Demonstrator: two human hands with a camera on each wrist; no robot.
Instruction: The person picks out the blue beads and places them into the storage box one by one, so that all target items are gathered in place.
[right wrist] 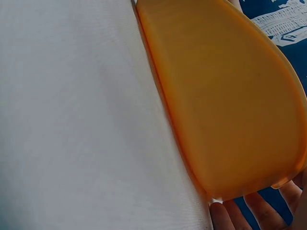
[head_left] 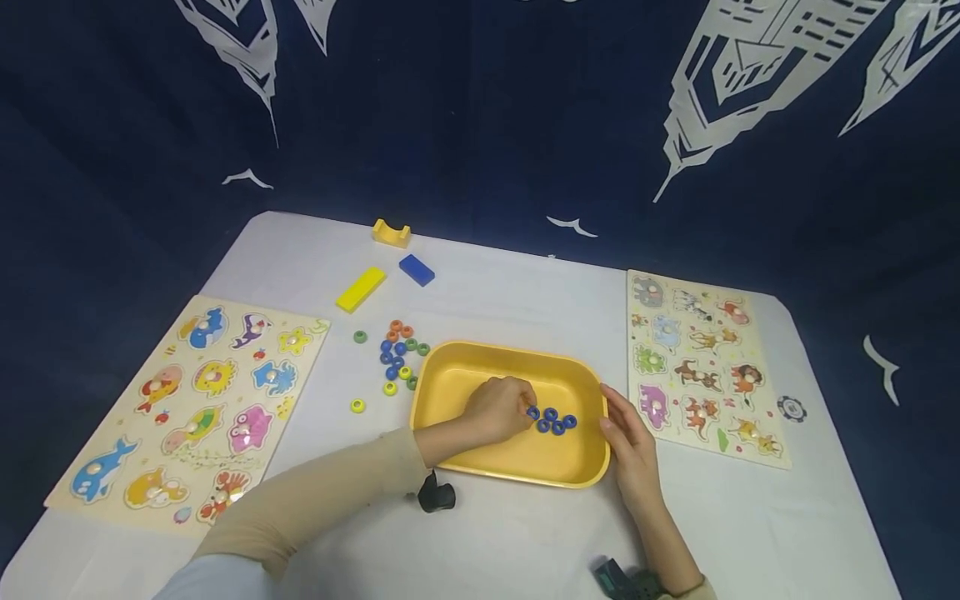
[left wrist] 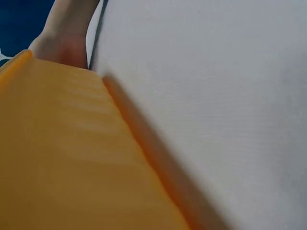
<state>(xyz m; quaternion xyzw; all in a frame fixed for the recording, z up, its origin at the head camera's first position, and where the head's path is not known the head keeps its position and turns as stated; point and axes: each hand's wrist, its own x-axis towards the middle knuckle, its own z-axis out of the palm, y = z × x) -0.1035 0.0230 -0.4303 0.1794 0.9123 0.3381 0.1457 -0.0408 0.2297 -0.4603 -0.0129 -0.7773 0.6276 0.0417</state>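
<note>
A yellow tray (head_left: 480, 467) lies on the table, and my left hand (head_left: 498, 408) reaches into it. Thumb and fingertips of that hand pinch a blue bead (head_left: 532, 412), beside several other blue beads (head_left: 558, 427) on the tray floor. My right hand (head_left: 630, 442) grips the tray's right end, thumb at the rim and fingers along the outside. In the right wrist view, fingers (right wrist: 261, 211) show against the tray's end wall (right wrist: 230, 105). The left wrist view is mostly filled by the tray's outer side (left wrist: 72, 134); the left fingers are out of sight there.
Left of the tray are loose blue beads (head_left: 387, 357), orange, green and yellow beads. Behind them sit a yellow block (head_left: 361, 290), a blue block (head_left: 417, 270) and a notched yellow block (head_left: 391, 234). Picture puzzle boards lie left (head_left: 187, 417) and right (head_left: 697, 367).
</note>
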